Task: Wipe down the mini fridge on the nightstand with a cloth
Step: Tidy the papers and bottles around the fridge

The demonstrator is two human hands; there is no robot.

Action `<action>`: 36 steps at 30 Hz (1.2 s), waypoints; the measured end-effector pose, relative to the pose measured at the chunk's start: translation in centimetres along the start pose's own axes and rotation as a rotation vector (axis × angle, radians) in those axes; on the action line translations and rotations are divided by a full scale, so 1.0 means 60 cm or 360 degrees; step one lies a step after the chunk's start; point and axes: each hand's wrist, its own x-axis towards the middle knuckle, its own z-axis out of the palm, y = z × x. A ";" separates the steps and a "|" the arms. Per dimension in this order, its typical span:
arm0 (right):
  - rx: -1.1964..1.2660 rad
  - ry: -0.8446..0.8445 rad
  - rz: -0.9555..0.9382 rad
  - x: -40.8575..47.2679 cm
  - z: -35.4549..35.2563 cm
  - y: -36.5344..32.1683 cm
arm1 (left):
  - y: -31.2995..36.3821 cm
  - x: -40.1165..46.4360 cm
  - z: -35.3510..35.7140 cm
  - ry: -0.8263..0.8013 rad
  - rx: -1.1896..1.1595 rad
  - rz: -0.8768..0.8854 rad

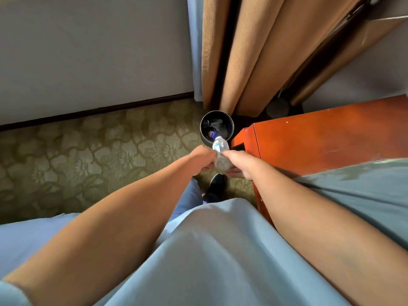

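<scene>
Both hands at frame ctr: left hand (202, 156) & right hand (239, 161) each w/ grip pinching clear bottle (220, 151), neck aimed at bin (217, 127) just above, prob. to bin it. Fridge, cloth not in view. Orange nightstand (320, 138) at right.

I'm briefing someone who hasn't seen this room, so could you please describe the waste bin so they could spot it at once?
Find the tan curtains hanging to the floor in the corner. At their foot, on the floral carpet beside the corner of the orange-red wooden cabinet, stands the waste bin. It is the only small round black container, open-topped with rubbish inside, just beyond the clear plastic bottle held in both hands.
</scene>
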 end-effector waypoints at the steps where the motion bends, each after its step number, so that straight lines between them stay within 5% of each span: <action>1: 0.0012 -0.0003 0.0019 0.007 0.001 -0.008 | 0.009 0.013 -0.002 -0.0001 -0.0013 -0.0014; 19: 0.0489 0.0052 0.0270 0.172 -0.008 -0.172 | 0.191 0.154 -0.071 0.0009 0.0278 -0.0050; 36: 0.0439 0.0065 0.0186 0.139 -0.016 -0.132 | 0.165 0.109 -0.049 -0.0017 0.0338 -0.0030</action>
